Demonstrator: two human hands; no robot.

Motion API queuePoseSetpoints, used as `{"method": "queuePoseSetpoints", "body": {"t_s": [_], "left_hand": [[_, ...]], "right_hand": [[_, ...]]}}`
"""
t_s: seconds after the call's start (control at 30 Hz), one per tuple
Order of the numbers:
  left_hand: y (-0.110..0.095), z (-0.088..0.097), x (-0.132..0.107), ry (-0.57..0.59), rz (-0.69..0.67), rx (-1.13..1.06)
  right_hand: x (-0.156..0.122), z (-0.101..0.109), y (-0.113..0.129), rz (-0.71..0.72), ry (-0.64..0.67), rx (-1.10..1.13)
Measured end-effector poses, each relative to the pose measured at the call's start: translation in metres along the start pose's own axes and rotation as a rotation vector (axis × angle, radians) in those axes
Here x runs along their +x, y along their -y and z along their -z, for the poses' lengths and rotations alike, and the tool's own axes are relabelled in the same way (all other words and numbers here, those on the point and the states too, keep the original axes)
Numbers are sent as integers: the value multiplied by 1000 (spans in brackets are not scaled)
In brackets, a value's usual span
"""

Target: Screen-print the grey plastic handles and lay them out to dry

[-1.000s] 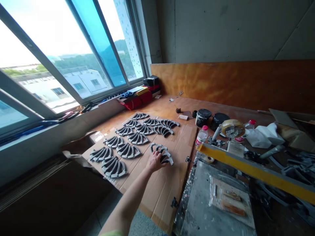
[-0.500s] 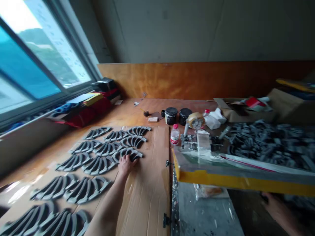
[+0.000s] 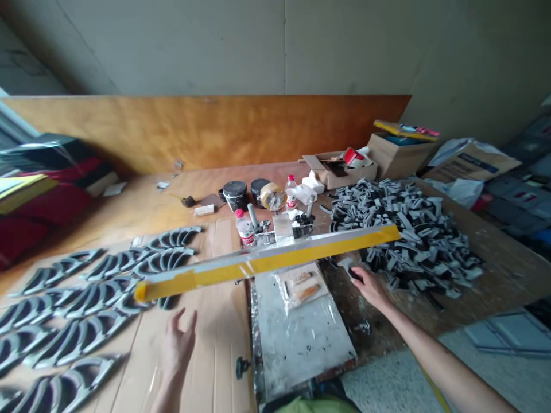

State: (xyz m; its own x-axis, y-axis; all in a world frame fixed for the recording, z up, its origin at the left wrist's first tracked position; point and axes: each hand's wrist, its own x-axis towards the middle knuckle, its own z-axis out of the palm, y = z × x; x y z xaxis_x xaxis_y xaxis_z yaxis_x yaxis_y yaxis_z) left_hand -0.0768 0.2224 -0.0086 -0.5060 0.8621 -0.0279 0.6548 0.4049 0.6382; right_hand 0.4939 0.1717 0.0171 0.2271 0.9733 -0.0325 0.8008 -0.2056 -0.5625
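My left hand [image 3: 177,346] hovers open over the brown cardboard sheet [image 3: 215,338], fingers spread, holding nothing, just right of the rows of grey fan-shaped parts [image 3: 86,298]. My right hand [image 3: 369,285] reaches to the near edge of the big heap of grey parts [image 3: 408,235]; its fingers curl on a dark piece there, and I cannot make out what it is. A raised screen frame with a yellow taped edge [image 3: 267,261] slants between the two hands, above a paint-stained plate [image 3: 297,332].
Two black ink tubs [image 3: 235,195], a tape roll [image 3: 272,197] and small bottles [image 3: 244,226] stand behind the frame. Cardboard boxes [image 3: 398,150] sit at the back right. Red and black stacked items [image 3: 47,189] lie at the left. An orange board [image 3: 206,129] backs the bench.
My view has swung right from the window to the parts heap. My left hand let go of the fan-shaped part and pulled back, open. My right hand came in and reached the heap.
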Motion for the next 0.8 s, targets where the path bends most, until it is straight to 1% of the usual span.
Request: {"method": "queuePoseSetpoints", "body": {"t_s": [0.07, 0.17, 0.2, 0.27, 0.33, 0.4, 0.47, 0.53, 0.67, 0.73, 0.8], "left_hand": [[-20, -5, -31, 39, 54, -102], [-59, -11, -68, 48, 35, -323], [-71, -11, -76, 49, 15, -378], [-91, -8, -88, 43, -9, -445], [-106, -1, -94, 20, -26, -485], [-119, 9, -96, -15, -38, -509], [-136, 22, -96, -61, -70, -544], [-159, 36, -94, -115, -129, -649], [-218, 65, -84, -201, -286, -907], [-242, 77, -77, -210, -356, -942], [-256, 85, -72, -189, -387, -934]], "right_hand": [[-2, -10, 35, 234, 61, 40], [-1, -20, 91, 582, 221, -59], [1, -21, 106, 670, 267, -116], [6, -22, 128, 777, 318, -233], [10, -20, 138, 828, 327, -313], [12, -21, 140, 849, 315, -338], [12, -27, 140, 853, 294, -317], [11, -38, 140, 864, 296, -284], [12, -61, 141, 879, 375, -272], [12, -67, 141, 868, 388, -270], [12, -69, 142, 865, 378, -258]]}}
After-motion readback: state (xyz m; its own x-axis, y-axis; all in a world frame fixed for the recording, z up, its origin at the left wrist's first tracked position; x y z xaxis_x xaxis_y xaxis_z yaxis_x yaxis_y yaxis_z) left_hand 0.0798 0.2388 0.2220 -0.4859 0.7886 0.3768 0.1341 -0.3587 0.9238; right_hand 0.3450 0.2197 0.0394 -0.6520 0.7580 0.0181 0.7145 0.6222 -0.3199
